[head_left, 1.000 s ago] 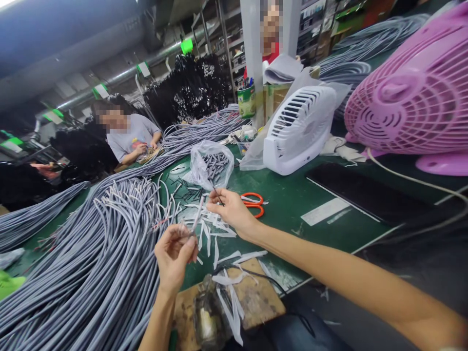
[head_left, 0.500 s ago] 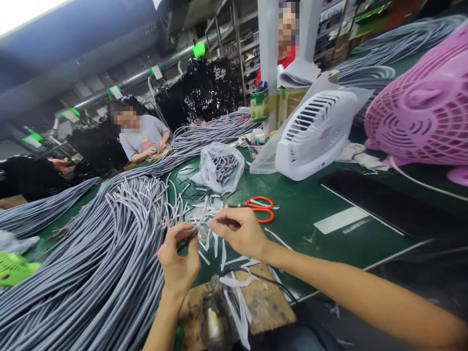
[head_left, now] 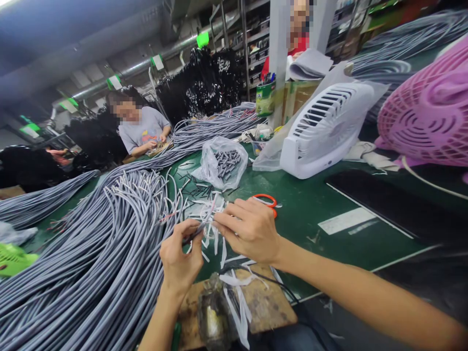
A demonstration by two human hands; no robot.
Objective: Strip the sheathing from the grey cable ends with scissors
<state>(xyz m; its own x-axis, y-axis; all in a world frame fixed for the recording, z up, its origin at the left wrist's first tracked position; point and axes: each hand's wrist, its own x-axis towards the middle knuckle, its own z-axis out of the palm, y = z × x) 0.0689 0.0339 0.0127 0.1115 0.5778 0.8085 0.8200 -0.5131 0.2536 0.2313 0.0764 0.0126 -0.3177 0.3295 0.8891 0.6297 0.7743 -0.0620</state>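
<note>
Closer now, the bare right hand [head_left: 252, 231], fingers bunched, lies two o'clock from the bare left hand [head_left: 182, 256] pinching slim grey cable [head_left: 202, 227].

Cables [head_left: 109, 234] are showing grey against a green desk [head_left: 300, 204].
Scissors [head_left: 274, 200] are showing orange handles; one fan [head_left: 420, 117] is wearing pink (the other fan [head_left: 321, 131], plain white).

White fan [head_left: 323, 134] near pink fan [head_left: 426, 117]; green tin [head_left: 264, 101], probably holding pens [head_left: 269, 78].
</note>
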